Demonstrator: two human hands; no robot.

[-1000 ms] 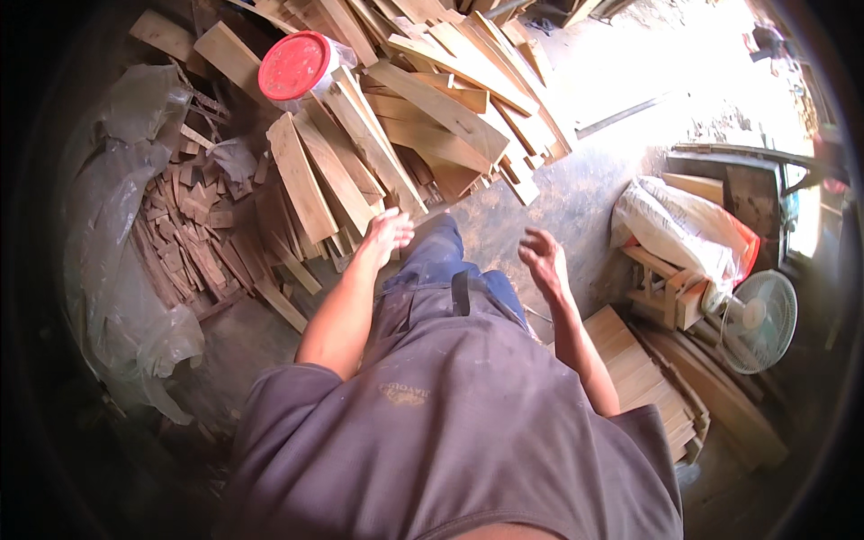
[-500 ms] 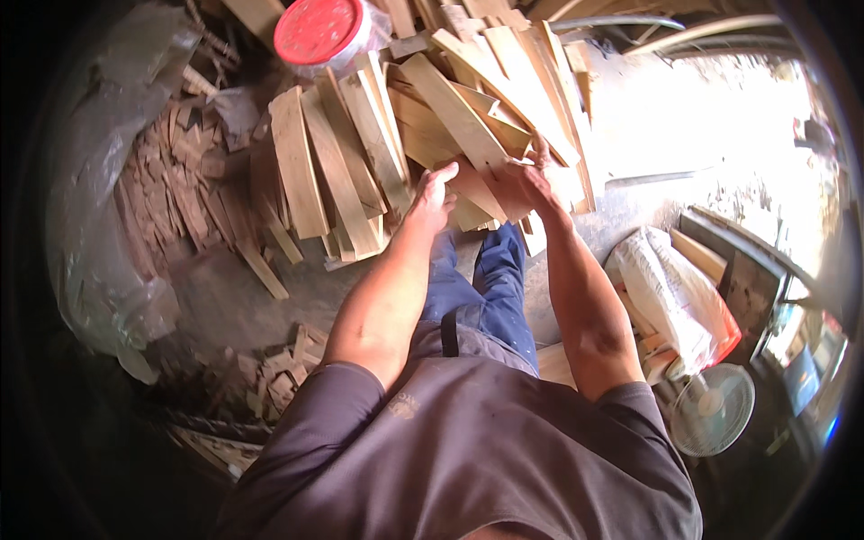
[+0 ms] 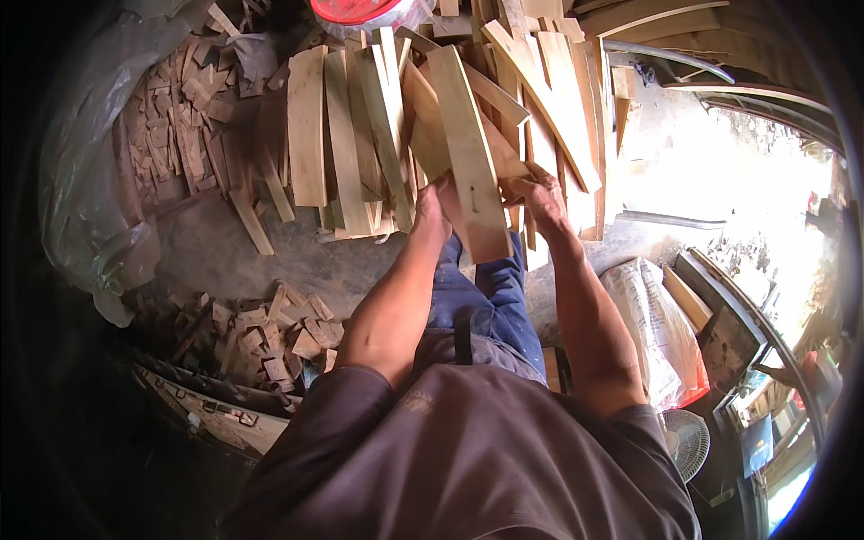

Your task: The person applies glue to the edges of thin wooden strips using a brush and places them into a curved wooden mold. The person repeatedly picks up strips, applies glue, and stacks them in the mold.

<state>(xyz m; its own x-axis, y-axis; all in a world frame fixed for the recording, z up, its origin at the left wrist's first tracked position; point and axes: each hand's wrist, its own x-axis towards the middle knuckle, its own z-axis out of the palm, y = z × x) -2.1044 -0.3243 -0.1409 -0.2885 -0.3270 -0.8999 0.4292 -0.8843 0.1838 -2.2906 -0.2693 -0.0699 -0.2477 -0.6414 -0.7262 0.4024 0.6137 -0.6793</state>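
Between my hands lies a pale wooden board (image 3: 468, 153) with a small dark knot, its near end hanging above my legs. Another board crosses beneath it, partly covered. My left hand (image 3: 434, 209) is closed at the left edge of these boards, thumb uppermost and fingertips hidden underneath. On the other side, my right hand (image 3: 545, 205) is closed round the edge of the board underneath, fingers partly hidden. More boards lean side by side in a row just beyond, among them a broad one (image 3: 308, 130) to the left and a slanting one (image 3: 544, 103) to the right.
A tub with a red lid (image 3: 355, 7) stands behind the boards. Wood offcuts (image 3: 171, 126) are heaped far left, with more scraps (image 3: 270, 342) nearer. Plastic sheeting (image 3: 81, 207) hangs at the left. A white sack (image 3: 652, 324) and a fan (image 3: 686, 443) are at the right.
The knotted board has swung more upright and come nearer my body, its near end now lower between my hands. My hands have moved slightly nearer to me. The whole view has shifted.
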